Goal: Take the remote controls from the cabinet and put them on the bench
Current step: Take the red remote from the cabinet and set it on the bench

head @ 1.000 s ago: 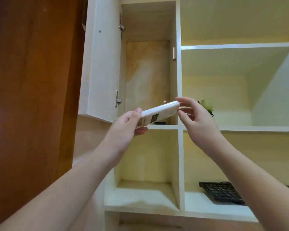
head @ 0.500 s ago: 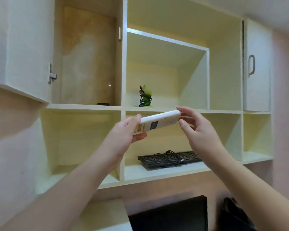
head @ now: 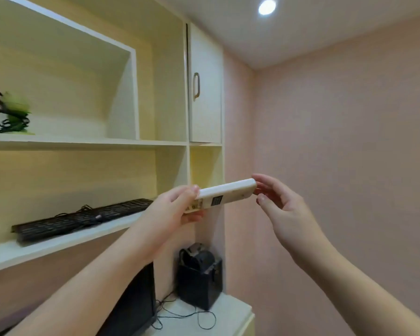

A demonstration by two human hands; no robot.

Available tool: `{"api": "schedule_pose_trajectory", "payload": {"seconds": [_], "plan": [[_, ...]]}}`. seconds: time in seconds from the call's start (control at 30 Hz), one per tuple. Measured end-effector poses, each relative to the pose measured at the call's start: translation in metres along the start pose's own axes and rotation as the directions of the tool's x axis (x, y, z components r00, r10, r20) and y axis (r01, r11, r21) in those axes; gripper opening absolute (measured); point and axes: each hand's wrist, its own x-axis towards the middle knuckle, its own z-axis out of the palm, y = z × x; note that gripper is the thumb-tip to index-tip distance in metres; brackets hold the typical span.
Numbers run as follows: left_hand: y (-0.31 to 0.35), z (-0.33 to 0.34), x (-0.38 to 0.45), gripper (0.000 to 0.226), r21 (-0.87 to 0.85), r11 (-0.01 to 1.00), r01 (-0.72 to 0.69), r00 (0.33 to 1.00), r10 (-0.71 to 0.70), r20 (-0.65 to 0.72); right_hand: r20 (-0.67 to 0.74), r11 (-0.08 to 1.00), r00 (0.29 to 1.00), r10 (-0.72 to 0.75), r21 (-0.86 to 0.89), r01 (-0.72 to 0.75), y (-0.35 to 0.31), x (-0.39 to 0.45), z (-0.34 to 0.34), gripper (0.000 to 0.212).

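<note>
White remote control (head: 224,195) held mid-air in front of the cabinet (head: 155,98), tilted, right end higher. Left hand (head: 170,214) grips its lower end, fingers curled round. Right hand (head: 280,209) fingertips pinch the upper end. Keyboard (head: 78,219) on shelf to the left.

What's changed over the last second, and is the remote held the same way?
The view swung right, away from the open cabinet; both hands carried the remote control along. Grip unchanged: left hand holds one end, right hand fingertips meet the other. Keyboard stays on its shelf.
</note>
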Motion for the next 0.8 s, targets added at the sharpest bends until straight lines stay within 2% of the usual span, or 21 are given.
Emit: {"api": "schedule_pose_trajectory", "payload": {"seconds": [0.17, 0.4, 0.6, 0.8], "plan": [[-0.02, 0.132, 0.011, 0.027, -0.078, 0.996, 0.036, 0.984, -0.022, 0.178, -0.097, 0.983, 0.984, 0.147, -0.098, -0.157, 0.042, -0.043, -0.119, 0.038], [-0.058, 0.278, 0.021, 0.03, -0.156, 0.976, 0.151, 0.919, -0.081, 0.386, -0.239, 0.91, 0.92, 0.31, -0.206, -0.36, 0.09, -0.102, -0.235, 0.039], [-0.092, 0.379, 0.022, 0.031, -0.144, 0.96, 0.241, 0.798, -0.112, 0.592, -0.419, 0.835, 0.819, 0.392, -0.211, -0.508, 0.128, -0.157, -0.298, 0.041], [-0.134, 0.466, 0.031, 0.032, -0.154, 0.923, 0.354, 0.645, -0.122, 0.755, -0.589, 0.764, 0.667, 0.457, -0.125, -0.633, 0.173, -0.195, -0.337, 0.042]]}}
